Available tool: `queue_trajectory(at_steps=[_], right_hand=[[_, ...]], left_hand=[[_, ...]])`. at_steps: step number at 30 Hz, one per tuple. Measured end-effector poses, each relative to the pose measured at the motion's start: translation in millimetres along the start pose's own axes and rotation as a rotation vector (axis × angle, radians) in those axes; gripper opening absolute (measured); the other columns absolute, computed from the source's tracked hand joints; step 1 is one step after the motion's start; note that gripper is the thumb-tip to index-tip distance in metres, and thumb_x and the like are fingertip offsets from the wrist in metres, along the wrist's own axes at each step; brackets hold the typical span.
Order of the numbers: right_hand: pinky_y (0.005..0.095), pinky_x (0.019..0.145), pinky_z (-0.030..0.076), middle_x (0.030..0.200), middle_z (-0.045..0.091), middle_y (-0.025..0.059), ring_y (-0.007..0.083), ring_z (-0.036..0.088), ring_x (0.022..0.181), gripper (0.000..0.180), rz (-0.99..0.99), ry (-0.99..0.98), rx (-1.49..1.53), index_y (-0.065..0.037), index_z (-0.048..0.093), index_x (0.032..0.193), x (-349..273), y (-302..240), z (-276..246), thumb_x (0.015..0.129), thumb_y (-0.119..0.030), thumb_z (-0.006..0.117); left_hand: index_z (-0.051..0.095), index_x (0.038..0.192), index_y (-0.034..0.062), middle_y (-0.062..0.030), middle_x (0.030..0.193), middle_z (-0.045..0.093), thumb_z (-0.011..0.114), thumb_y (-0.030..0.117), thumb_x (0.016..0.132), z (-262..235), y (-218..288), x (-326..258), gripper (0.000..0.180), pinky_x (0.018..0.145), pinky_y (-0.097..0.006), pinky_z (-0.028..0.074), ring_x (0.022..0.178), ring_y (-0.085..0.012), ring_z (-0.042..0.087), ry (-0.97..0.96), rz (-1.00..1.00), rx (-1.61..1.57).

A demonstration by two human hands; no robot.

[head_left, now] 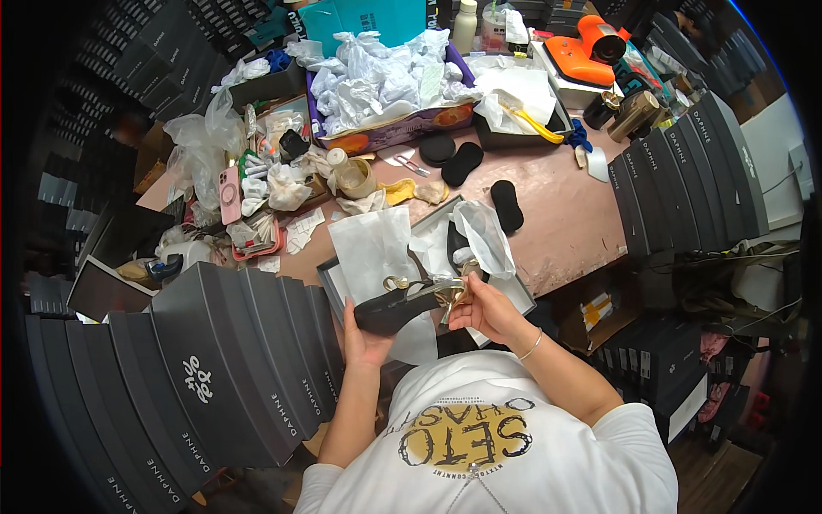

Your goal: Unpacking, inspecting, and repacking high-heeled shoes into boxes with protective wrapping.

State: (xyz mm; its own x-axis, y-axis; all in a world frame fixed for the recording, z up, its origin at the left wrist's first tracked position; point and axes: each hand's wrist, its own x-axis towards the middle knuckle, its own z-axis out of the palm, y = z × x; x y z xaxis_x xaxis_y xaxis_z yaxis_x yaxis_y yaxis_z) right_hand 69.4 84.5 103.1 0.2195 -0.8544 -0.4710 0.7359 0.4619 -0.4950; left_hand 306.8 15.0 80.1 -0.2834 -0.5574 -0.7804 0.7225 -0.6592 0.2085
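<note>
Holding a black high-heeled shoe (402, 306) between both hands, the person works just above an open shoe box (514, 291) lined with white tissue paper (377, 248). From the head view, the left hand (364, 341) is curled under the toe end, cupping the sole, while the right hand (484, 308) pinches the gold heel (451, 294) with fingertips closed round it. A second shoe seems to lie in the box beyond the hands, though wrapping hides most of it. To the left of the hands stands a leaning row of grey boxes (231, 360); beyond them the counter (565, 223) carries black pads (505, 206) and crumpled paper. The grip on the thin heel looks slight: a twist could let the shoe tip out and scuff against the box rim.
</note>
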Motion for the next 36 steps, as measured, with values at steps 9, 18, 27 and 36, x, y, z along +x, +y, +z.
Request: queue_trajectory(at_steps=[9, 18, 27, 36], right_hand=[[0.0299, 0.075, 0.056, 0.097, 0.063, 0.01, 0.0176, 0.065, 0.084, 0.039, -0.08, 0.04, -0.105, 0.0, 0.055, 0.112, -7, -10, 29, 0.1, -0.036, 0.045], [0.024, 0.076, 0.053, 0.095, 0.064, 0.0047, 0.01, 0.063, 0.084, 0.026, -0.275, 0.027, -0.345, -0.001, 0.058, 0.101, 5, -6, 35, 0.096, -0.026, 0.056], [0.0239, 0.074, 0.053, 0.093, 0.063, 0.0044, 0.0092, 0.062, 0.081, 0.026, -0.099, -0.089, -0.458, 0.001, 0.056, 0.112, -16, -7, 43, 0.096, -0.02, 0.056], [0.022, 0.067, 0.051, 0.089, 0.062, 0.0032, 0.0085, 0.061, 0.074, 0.033, -0.257, -0.048, -0.661, 0.001, 0.056, 0.113, -32, -18, 49, 0.089, -0.017, 0.067]], left_hand=[[0.047, 0.128, 0.007, -0.0144, 0.126, 0.055, 0.059, 0.054, 0.086, -5, -8, 5, 0.064, 0.099, -0.049, 0.042, 0.116, -0.0308, 0.054, 0.032, -0.047, -0.07], [0.041, 0.135, 0.0011, -0.0159, 0.133, 0.049, 0.07, 0.032, 0.083, -27, -5, -4, 0.066, 0.103, -0.044, 0.038, 0.123, -0.0303, 0.048, 0.147, 0.652, 0.536], [0.03, 0.143, 0.005, -0.0167, 0.121, 0.059, 0.072, 0.007, 0.072, 78, 12, -58, 0.083, 0.097, -0.035, 0.043, 0.113, -0.0262, 0.058, -0.76, 0.393, 1.739], [0.035, 0.139, 0.0096, -0.0176, 0.115, 0.06, 0.068, 0.008, 0.077, 74, -15, -57, 0.071, 0.09, -0.037, 0.047, 0.108, -0.0319, 0.061, -0.782, 0.385, 1.624]])
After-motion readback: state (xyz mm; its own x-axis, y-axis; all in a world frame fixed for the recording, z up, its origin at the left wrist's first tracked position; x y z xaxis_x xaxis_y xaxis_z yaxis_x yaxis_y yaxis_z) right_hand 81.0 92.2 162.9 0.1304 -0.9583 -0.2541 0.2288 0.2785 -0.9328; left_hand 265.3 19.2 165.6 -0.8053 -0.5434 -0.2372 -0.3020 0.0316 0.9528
